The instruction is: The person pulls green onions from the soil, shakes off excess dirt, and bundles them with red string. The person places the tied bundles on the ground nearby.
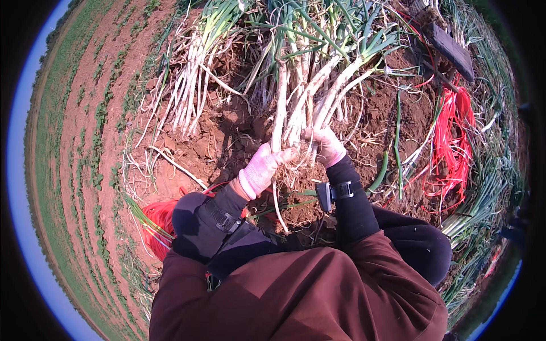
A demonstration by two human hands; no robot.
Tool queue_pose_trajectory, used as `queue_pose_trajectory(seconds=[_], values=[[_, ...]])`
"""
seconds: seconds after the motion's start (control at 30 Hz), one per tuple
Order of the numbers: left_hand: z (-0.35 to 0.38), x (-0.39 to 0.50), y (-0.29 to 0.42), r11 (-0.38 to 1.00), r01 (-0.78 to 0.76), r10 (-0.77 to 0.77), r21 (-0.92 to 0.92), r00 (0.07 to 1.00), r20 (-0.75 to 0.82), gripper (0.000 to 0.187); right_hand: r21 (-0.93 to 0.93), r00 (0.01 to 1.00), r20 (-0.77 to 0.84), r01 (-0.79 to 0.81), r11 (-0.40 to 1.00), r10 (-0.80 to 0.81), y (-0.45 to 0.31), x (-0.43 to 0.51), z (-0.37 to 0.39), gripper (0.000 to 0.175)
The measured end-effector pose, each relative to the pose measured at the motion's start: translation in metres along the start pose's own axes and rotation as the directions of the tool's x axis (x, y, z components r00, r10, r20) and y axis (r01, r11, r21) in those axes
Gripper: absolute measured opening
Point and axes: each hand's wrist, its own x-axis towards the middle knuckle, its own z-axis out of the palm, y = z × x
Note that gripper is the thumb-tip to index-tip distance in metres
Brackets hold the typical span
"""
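A bunch of green onions lies in front of me, roots towards me and green leaves pointing away. My left hand, in a pink glove, grips the root end on the left side. On the right side my right hand, gloved too, holds the same stalks near their roots; its fingers are partly hidden behind them. The tangled roots hang between the two hands, soil around them. One thin loose stalk dangles below. Another pile of green onions rests on the soil to the left.
Red plastic twine hangs at the right, beneath a dark flat block. More red twine lies by my left knee. Green onions are heaped along the right. Crop rows stretch across the left.
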Motion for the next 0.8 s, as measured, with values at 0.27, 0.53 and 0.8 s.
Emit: queue_pose_trajectory(seconds=[0.27,0.53,0.8], values=[[-0.047,0.020,-0.054,0.811,0.373,-0.516,-0.451,0.819,-0.250,0.024,0.041,0.989,0.084,0.118,0.992,-0.121,-0.020,-0.015,-0.042,0.037],[-0.053,0.010,-0.030,0.771,0.206,-0.397,-0.603,0.895,-0.202,0.023,-0.699,0.939,-0.288,-0.071,0.711,-0.189,-0.045,-0.007,-0.046,0.021],[-0.058,0.007,-0.036,0.744,0.144,-0.263,-0.653,0.961,-0.087,0.027,-0.103,0.993,-0.102,0.053,0.993,-0.064,0.012,0.009,-0.024,0.031]])
